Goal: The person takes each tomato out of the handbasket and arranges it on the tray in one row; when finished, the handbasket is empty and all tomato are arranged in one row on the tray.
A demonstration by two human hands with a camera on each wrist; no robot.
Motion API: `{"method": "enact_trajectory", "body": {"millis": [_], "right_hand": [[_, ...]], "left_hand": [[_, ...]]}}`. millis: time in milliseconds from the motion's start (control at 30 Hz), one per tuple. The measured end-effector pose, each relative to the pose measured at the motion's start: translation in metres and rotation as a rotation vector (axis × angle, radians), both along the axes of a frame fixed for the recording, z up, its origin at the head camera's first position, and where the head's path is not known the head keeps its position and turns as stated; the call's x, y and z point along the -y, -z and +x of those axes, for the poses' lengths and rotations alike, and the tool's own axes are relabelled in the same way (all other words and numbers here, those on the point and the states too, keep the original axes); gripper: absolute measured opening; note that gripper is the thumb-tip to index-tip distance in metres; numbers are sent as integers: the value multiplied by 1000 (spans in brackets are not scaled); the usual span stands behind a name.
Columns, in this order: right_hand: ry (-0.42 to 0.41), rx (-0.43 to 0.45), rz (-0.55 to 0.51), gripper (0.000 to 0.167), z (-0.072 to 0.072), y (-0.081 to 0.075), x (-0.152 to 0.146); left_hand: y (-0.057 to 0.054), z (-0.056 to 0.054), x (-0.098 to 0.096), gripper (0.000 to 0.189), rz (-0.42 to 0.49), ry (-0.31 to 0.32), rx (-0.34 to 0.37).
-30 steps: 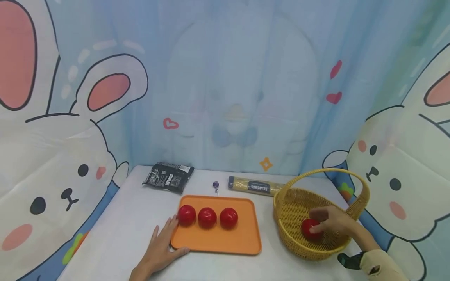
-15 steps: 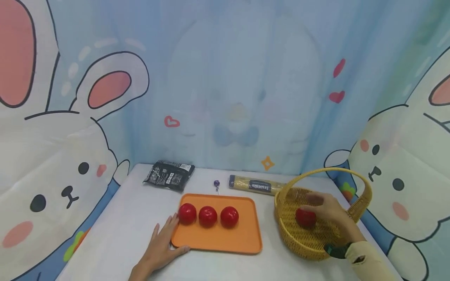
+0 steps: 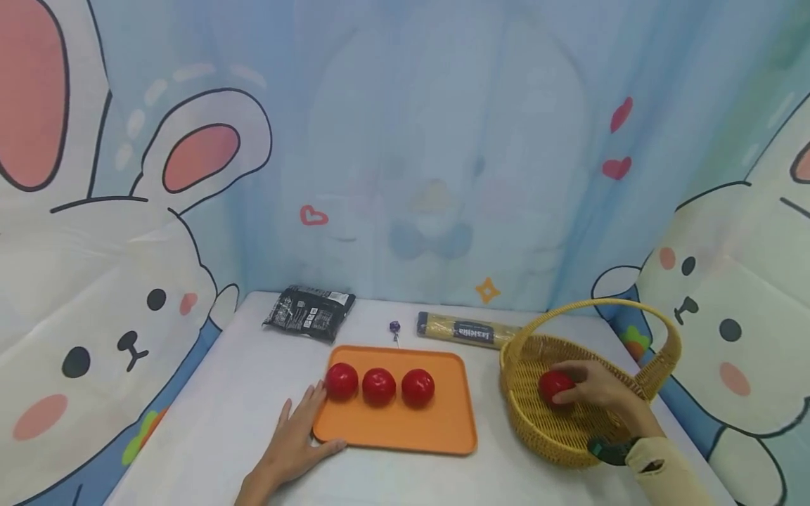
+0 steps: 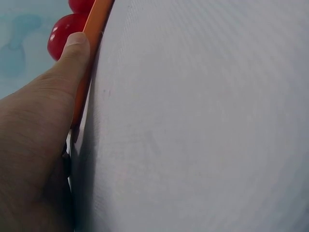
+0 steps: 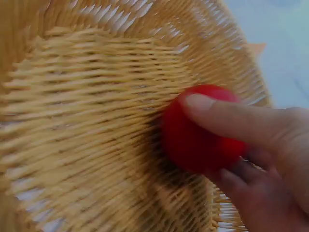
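Observation:
My right hand (image 3: 588,385) grips a red apple (image 3: 555,388) inside the yellow woven basket (image 3: 538,439). The right wrist view shows the thumb across the near side of that apple (image 5: 198,145) and the fingers under it, close to the woven bottom. On the left, my left hand (image 3: 292,439) touches the orange tray (image 3: 405,430) at its left side, fingers spread, with the thumb at the front rim. Three red apples (image 3: 378,387) sit in a row on the tray. In the left wrist view, the thumb of my left hand (image 4: 43,111) lies along the tray's edge.
Behind the tray are a black packet (image 3: 310,313), a small lollipop (image 3: 395,327) and a yellow pack of spaghetti (image 3: 465,330). The basket's tall handle (image 3: 595,302) arches over it. A blue printed curtain (image 3: 430,140) hangs around the white table (image 3: 215,414).
My right hand has shifted the apple slightly back and to the left inside the basket, mostly in the first half second. The left hand stays at the tray.

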State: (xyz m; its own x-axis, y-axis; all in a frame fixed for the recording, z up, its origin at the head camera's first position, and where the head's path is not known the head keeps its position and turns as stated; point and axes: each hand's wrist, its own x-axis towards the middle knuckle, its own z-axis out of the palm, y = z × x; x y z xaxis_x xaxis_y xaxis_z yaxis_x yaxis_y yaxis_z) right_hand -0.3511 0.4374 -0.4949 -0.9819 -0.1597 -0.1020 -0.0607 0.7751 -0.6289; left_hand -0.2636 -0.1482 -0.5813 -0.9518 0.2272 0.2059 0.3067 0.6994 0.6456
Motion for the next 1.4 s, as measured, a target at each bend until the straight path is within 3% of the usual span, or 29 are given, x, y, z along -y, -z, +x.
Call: {"method": "enact_trajectory", "body": {"millis": [133,300,433,567,700,867,1100,1233,1400], "right_hand": [[32,26,7,73,-4,-2,1],[46,19,-19,74,-3,-1,2],[79,-8,-40,76,0,0,6],[118,-28,-59,79,9,-8,11],[132,-69,-81,79,28,-25,17],[85,-245,-124,65,58,-48,27],[64,-420,-334,56,106,-81,64],[-5,-450,-428,52,122,-85,97],[-55,-425,-499,54,124,-70,139]], "left_hand": [[-3,-1,0,109,-13,-6,49],[-1,-2,-1,110,-26,-7,50],[-2,-1,-2,109,-24,-12,53],[-1,-1,-1,109,-25,-14,52],[0,-1,-1,109,-22,-12,35],[0,0,-1,107,-18,-13,-7],[-5,1,0,108,-17,-11,43],[-7,1,0,108,-30,-12,54],[-8,1,-1,109,-30,-12,60]]}}
